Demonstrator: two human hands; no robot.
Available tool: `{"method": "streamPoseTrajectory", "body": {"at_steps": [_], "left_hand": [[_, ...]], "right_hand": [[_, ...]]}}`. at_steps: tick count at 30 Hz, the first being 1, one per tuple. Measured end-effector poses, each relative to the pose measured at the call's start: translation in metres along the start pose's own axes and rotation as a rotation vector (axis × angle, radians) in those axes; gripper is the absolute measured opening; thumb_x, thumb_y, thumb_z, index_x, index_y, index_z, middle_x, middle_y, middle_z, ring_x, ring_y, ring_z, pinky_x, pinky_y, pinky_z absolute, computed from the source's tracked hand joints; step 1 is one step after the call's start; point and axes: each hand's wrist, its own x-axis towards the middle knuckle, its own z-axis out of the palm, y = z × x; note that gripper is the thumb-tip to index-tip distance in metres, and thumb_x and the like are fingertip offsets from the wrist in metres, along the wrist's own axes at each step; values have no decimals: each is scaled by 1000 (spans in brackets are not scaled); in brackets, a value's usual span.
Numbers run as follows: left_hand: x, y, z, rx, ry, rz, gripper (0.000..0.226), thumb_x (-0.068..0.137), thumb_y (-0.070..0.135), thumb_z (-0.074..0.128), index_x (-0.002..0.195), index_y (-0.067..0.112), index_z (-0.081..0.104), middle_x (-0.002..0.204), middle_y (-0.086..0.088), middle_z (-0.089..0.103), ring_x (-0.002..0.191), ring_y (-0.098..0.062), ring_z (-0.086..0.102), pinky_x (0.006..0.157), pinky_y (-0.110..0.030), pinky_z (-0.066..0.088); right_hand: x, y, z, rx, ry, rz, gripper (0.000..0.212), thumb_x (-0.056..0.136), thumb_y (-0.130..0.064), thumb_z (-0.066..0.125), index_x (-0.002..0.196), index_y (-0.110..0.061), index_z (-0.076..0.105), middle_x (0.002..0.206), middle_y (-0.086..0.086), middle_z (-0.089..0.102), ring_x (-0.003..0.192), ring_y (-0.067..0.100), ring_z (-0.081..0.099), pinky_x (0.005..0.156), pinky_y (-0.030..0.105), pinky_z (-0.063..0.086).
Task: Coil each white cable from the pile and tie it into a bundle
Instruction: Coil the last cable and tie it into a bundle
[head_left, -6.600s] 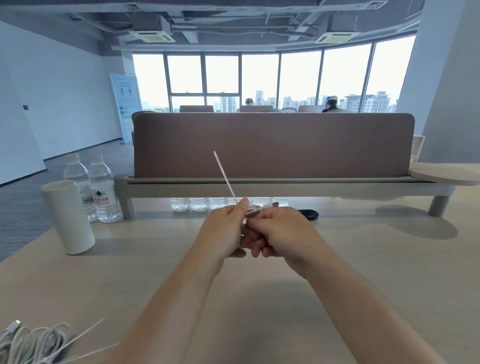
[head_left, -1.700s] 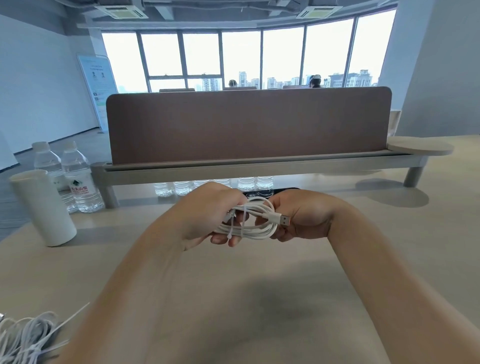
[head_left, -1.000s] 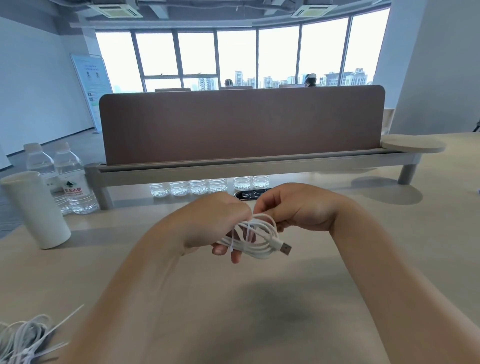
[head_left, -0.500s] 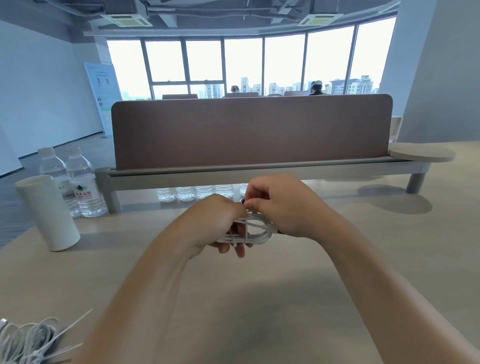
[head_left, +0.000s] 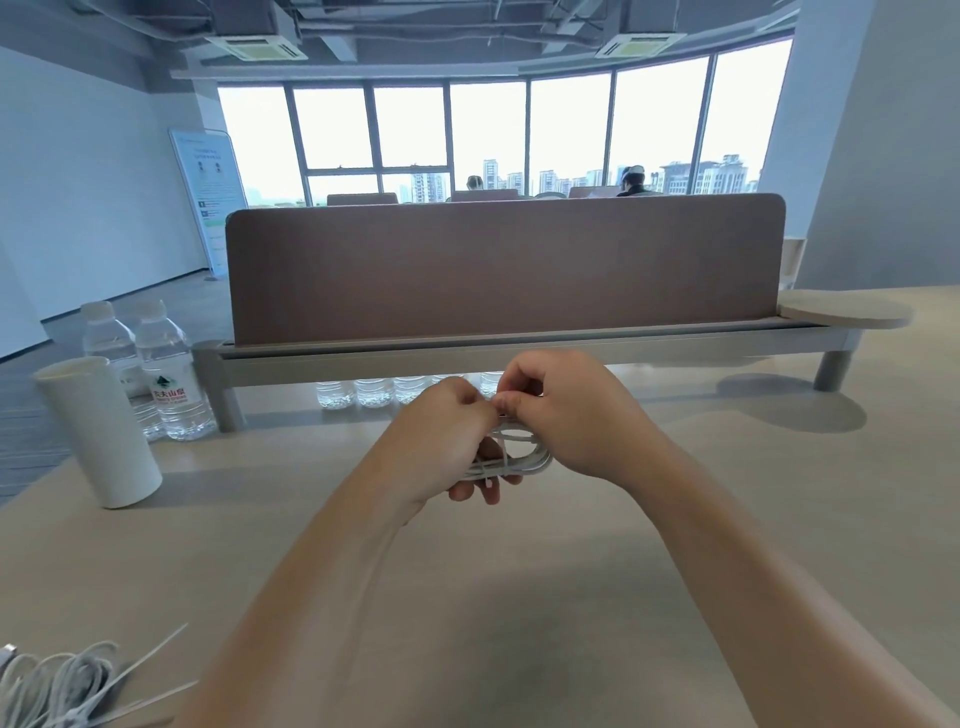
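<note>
A coiled white cable (head_left: 519, 457) hangs above the middle of the table between my two hands. My left hand (head_left: 447, 441) grips its left side, fingers curled under the loops where a thin white tie crosses them. My right hand (head_left: 566, 410) covers the coil's right side and pinches something small at its top; what it pinches is hidden by the fingers. A pile of white cables (head_left: 57, 686) with loose white ties lies at the table's near left corner.
A white paper cup (head_left: 98, 431) stands at the left, with two water bottles (head_left: 166, 374) behind it. A brown divider panel (head_left: 504, 265) on a raised shelf runs across the back, more bottles beneath it. The wooden table (head_left: 519, 597) stretches toward me.
My right hand moved from the coil's end onto its top and now pinches there. The USB plug that showed at the right is now hidden. The tie's long tail is gone.
</note>
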Motion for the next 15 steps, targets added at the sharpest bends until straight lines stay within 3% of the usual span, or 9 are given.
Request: {"method": "streamPoseTrajectory", "body": {"at_steps": [11, 15], "left_hand": [[0, -2, -4, -30, -108, -29, 30, 99, 15, 43, 105, -4, 66, 79, -18, 75, 60, -27, 55, 45, -24, 31], [0, -3, -5, -37, -77, -31, 31, 96, 12, 42, 102, -7, 66, 79, -19, 75, 57, -27, 55, 45, -23, 32]], "right_hand": [[-3, -7, -2, -153, -53, -98, 16, 100, -24, 54, 85, -30, 56, 87, -8, 65, 85, 17, 56, 75, 37, 49], [-3, -7, 4, -88, -15, -93, 15, 99, -23, 55, 85, -26, 59, 86, -8, 65, 85, 17, 56, 77, 42, 50]]}}
